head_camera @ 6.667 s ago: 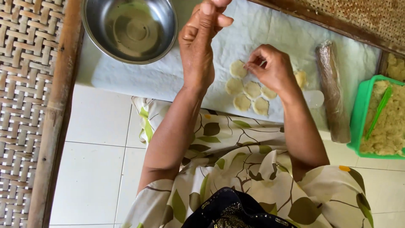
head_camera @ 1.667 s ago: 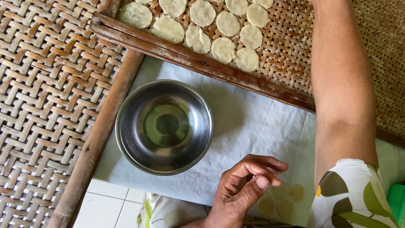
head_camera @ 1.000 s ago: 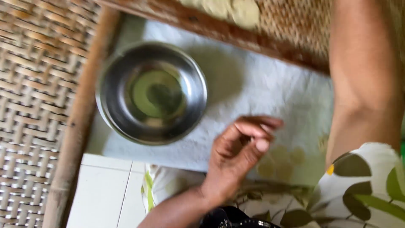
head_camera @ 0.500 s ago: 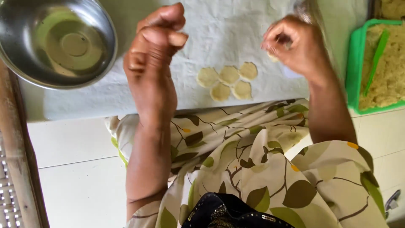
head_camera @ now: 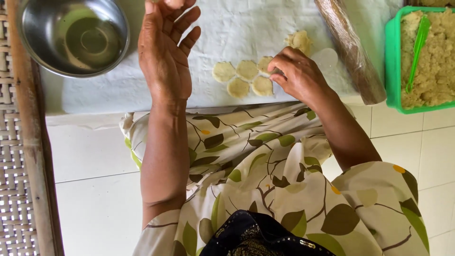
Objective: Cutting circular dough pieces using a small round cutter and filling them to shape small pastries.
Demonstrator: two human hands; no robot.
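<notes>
No labels, signs or screens show here. The nearest thing to a package is the long roll wrapped in clear plastic film [head_camera: 351,52], brownish inside, lying slantwise at the right edge of the white cloth [head_camera: 95,92]. Just to its right stands an open bright-green rectangular plastic container [head_camera: 392,71], filled with pale crumbly dough and holding a green plastic utensil [head_camera: 417,47].

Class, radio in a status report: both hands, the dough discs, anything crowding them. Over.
Left hand raised, open, empty. Right hand fingertips on the small round pale dough discs on the white cloth. Plastic-wrapped rolling pin close beside the right hand; steel bowl well left.
</notes>
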